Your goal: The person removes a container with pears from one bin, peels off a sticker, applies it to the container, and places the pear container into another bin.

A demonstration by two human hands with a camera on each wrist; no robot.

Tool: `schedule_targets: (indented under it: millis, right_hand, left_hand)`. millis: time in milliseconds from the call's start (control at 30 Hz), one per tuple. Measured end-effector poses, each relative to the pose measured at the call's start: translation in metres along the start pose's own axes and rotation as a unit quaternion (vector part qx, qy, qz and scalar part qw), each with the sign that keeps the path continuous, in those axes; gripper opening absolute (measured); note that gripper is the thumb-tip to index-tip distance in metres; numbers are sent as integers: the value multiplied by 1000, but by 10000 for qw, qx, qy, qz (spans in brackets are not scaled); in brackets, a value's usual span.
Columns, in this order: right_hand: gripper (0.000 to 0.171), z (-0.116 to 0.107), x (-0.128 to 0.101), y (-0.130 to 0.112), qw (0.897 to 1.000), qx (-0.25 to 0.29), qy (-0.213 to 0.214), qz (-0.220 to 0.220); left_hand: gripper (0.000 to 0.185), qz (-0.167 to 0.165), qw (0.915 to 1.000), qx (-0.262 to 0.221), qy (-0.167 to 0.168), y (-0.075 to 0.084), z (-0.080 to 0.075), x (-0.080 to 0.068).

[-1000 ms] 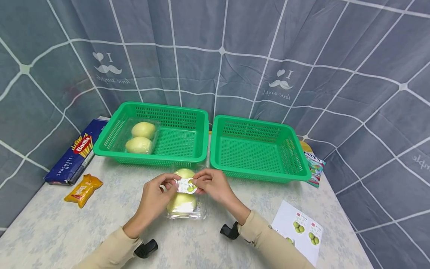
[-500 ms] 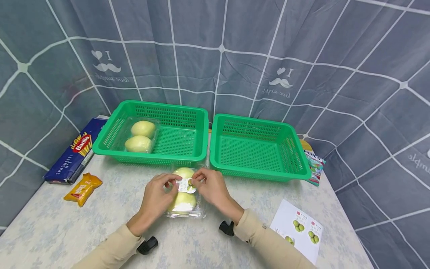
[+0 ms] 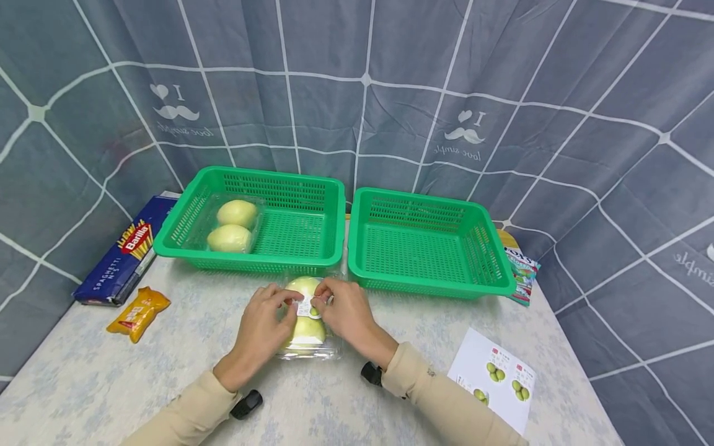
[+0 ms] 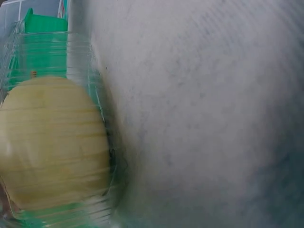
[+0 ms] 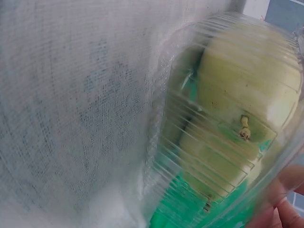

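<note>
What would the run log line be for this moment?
left hand: holds label | right hand: holds label | label: over clear fruit box | box: on table before green baskets

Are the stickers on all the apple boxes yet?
Not yet. One clear apple box lies in the left green basket; no sticker shows on it. Both hands, left hand and right hand, hold a sticker on the box on the table. More stickers wait on the sheet.

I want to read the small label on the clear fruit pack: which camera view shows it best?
The head view: the label faces up between both hands' fingertips. The wrist views show only the blurred pack wall and fruit, no label.
</note>
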State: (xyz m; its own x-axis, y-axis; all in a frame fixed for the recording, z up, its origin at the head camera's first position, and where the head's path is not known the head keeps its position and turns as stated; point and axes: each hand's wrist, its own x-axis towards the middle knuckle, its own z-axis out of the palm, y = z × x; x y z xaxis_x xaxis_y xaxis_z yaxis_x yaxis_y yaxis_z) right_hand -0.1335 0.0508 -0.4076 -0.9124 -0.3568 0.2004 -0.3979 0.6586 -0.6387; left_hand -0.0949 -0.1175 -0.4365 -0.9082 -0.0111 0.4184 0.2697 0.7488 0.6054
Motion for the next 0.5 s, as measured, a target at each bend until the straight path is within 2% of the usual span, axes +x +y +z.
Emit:
schedule_targets:
  millis: [300, 500]
  right_hand:
    - [11, 0, 3, 6, 9999, 95, -21, 141]
    - [20, -4, 4, 16, 9971, 454, -298, 538]
  left_hand:
    - [14, -191, 9998, -15, -88, -2, -4, 2]
    - [15, -386, 9990, -138, -187, -3, -4, 1]
